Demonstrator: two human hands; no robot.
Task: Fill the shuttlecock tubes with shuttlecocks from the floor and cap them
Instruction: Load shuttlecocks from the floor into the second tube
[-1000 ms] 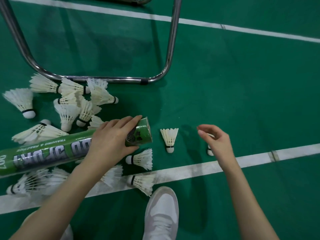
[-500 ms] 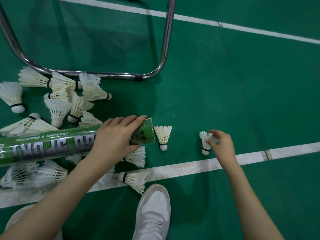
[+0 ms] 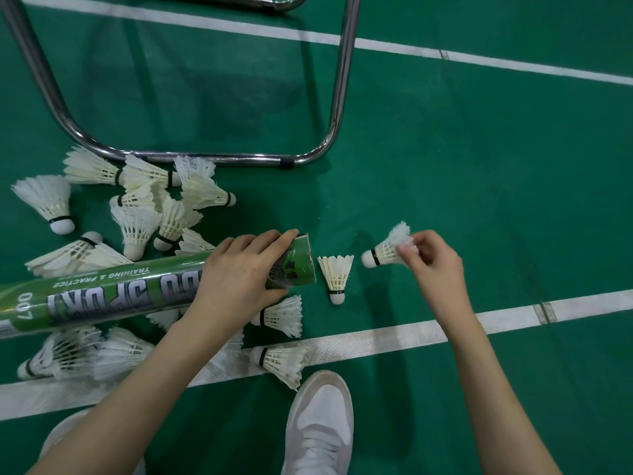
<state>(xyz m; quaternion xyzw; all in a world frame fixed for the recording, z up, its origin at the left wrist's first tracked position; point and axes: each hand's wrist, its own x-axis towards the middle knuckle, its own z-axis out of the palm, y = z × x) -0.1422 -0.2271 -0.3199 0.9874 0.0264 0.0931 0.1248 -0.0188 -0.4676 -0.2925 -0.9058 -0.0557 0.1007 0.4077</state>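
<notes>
Shuttlecock, white-feathered with a white cork base and black band [image 3: 388,251], is pinched at its feather skirt by the curled fingers of the right hand [image 3: 433,265] and is held clear of the green court floor [image 3: 479,186]. Its long axis lies roughly level, cork pointing away from that hand toward the long green cardboard tube [image 3: 147,289]. The tube is gripped near its open mouth by the left hand [image 3: 239,275], the mouth being turned toward the right hand, so cork and opening face each other along nearly one line. Between them, a second feathered shuttlecock [image 3: 336,275] stands cork-down on the floor, just beside the tube mouth. Open floor is available beyond the right hand; behind the left hand, a heap of loose shuttlecocks [image 3: 144,214] and a chromed tubular chair frame [image 3: 205,158] crowd the space. Insertion cork-first is judged the coming move.
</notes>
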